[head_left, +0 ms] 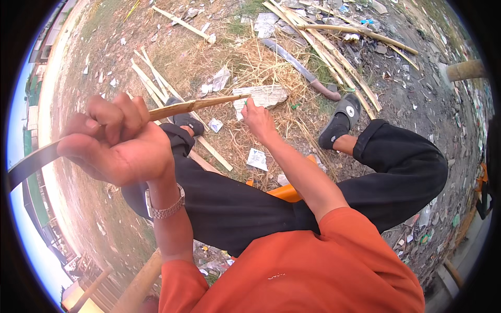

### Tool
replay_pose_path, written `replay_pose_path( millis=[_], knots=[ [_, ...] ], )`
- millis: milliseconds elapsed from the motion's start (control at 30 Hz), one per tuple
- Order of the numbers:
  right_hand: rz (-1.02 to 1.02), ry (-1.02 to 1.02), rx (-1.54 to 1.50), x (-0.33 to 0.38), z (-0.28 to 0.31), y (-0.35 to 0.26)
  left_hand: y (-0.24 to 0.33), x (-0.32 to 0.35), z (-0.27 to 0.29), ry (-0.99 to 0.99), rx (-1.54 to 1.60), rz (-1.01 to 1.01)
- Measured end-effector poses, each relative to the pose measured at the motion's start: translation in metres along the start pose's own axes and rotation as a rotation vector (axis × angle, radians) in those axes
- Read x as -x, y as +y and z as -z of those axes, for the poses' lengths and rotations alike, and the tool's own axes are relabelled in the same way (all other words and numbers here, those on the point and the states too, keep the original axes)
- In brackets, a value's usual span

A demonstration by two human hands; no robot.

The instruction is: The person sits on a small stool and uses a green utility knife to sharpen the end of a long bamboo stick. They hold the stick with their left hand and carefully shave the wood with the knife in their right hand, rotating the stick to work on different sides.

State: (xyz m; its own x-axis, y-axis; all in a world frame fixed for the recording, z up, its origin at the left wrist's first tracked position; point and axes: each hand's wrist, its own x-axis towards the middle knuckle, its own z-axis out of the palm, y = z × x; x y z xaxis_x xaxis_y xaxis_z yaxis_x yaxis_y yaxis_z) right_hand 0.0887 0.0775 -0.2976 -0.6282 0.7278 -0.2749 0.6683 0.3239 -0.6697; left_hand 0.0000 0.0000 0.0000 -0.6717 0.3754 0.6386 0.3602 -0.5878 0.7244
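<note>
Left hand [112, 143]: raised close to the camera, fingers curled tight round a bamboo strip [193, 106]; wristwatch [166, 206] on the wrist below
Dark curved piece [28, 163]: runs out of the same fist toward the left rim; whether it is a blade or the rest of the strip cannot be told
Bamboo strip: pale, thin, tapering; held level above the lap, reaching from the left fist across to the right fingers
Right hand [258, 121]: stretched forward, fingertips pinched together on the strip's thin far tip, near a crumpled white paper [266, 95] on the ground
Handling, judged: light and springy, likely to bow if gripped only at the ends; the thin tip looks apt to split or snap, and split edges may be sharp
Hold point, judged: the thicker part near the left fist is the firm place to grip; the tip takes only a light pinch
Seat and legs: person sits in black trousers [271, 195] and an orange top, dark slip-on shoe [342, 119] planted on dry grass
Ground ahead: loose cut bamboo slats [156, 83] to the left
Ground right: a long knife [300, 68] lying flat, longer bamboo poles [334, 57] beyond it, litter scattered about
</note>
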Motion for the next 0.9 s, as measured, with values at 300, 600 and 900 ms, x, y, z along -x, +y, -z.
replay_pose_path(
  millis=[300, 600, 900],
  knots=[
    [-0.154, 0.037, -0.004, -0.010, -0.015, 0.043, 0.000, -0.004, 0.002, 0.038, 0.028, 0.004],
    [-0.069, -0.050, 0.563, -0.047, -0.051, 0.101, -0.008, -0.008, -0.004, 0.071, 0.049, -0.034],
    [-0.039, -0.030, -0.283, 0.033, 0.101, -0.038, -0.006, -0.010, 0.003, 0.048, 0.055, -0.077]
  ],
)
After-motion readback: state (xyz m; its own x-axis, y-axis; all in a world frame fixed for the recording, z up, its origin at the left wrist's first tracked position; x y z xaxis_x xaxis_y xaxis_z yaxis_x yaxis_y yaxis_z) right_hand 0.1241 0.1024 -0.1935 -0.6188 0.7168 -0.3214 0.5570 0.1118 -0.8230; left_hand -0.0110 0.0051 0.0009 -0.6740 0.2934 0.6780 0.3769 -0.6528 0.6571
